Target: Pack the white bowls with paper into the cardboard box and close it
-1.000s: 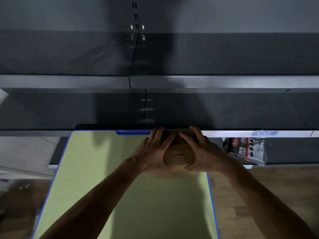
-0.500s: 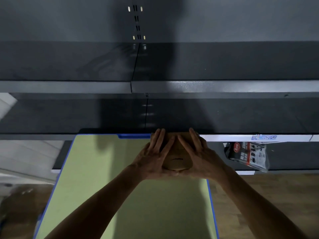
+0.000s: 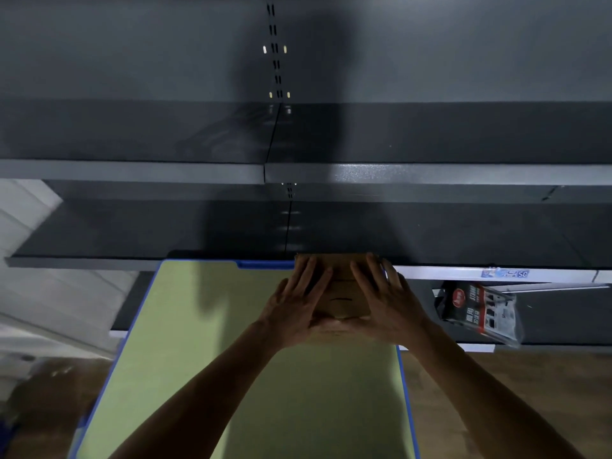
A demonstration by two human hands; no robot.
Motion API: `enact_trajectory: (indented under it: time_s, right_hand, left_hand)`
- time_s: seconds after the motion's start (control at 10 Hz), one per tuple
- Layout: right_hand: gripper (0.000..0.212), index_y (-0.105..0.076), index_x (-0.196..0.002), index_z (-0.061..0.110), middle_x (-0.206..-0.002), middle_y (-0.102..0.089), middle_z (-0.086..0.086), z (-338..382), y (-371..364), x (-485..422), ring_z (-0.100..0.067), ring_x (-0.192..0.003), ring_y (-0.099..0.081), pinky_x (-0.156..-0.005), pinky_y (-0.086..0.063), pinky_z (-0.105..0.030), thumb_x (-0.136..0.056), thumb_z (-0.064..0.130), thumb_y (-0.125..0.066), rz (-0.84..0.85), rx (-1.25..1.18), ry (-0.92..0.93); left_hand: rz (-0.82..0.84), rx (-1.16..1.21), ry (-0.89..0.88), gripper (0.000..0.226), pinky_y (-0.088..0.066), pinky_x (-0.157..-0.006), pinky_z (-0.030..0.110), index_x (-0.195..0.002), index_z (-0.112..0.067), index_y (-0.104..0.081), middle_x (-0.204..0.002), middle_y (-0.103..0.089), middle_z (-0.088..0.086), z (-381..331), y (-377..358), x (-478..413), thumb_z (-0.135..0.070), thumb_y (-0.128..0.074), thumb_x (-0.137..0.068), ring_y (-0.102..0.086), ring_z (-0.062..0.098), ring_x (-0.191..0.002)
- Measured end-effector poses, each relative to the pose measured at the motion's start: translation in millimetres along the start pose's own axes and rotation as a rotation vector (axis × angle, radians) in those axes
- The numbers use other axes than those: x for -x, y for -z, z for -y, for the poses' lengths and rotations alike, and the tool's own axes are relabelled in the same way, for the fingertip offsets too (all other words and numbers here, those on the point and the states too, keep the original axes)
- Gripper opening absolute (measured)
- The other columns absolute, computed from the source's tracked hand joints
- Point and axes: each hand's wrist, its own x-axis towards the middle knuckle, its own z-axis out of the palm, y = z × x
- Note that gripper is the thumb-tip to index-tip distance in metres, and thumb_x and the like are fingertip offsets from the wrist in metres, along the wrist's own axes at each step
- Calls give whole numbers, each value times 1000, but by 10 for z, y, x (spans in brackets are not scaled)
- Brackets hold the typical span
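A small brown cardboard box [image 3: 342, 293] stands closed at the far right end of the green table [image 3: 205, 326], close under the dark shelf edge. My left hand [image 3: 294, 306] lies flat on the left part of its top with straight fingers. My right hand [image 3: 387, 303] presses the right part the same way. Both thumbs meet along the box's near edge. No white bowls or paper are visible; the inside of the box is hidden.
Dark metal shelves [image 3: 132, 260] run across the view just beyond the table. A red and black packet [image 3: 480, 309] hangs under the shelf to the right. The table has a blue rim [image 3: 405, 392], with wooden floor on both sides.
My fingers have moved apart on the lid, so more of the box top shows between them. The view has tilted slightly; the box stays in place.
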Motion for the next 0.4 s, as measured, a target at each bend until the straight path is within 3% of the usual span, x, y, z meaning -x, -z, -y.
enact_trajectory:
  time_s: [0.2, 0.4]
  right_hand:
    - [104, -36, -148, 7, -153, -33, -17, 21, 108, 72, -34, -142, -32, -107, -38, -52, -82, 84, -9, 0, 18, 52]
    - [92, -52, -136, 4, -138, -54, -14, 21, 224, 55, -33, -125, -53, -99, -46, -51, -93, 69, -3, -56, 28, 69]
  left_hand:
    - [20, 39, 41, 88, -19, -118, 56, -155, -26, 9, -162, 16, 5, -91, 136, 122, -73, -27, -90, 15, 26, -149]
    - [-27, 82, 4, 75, -19, -116, 58, -154, -27, -5, -161, -3, 3, -155, 387, 163, -65, -26, -92, 5, 27, -150]
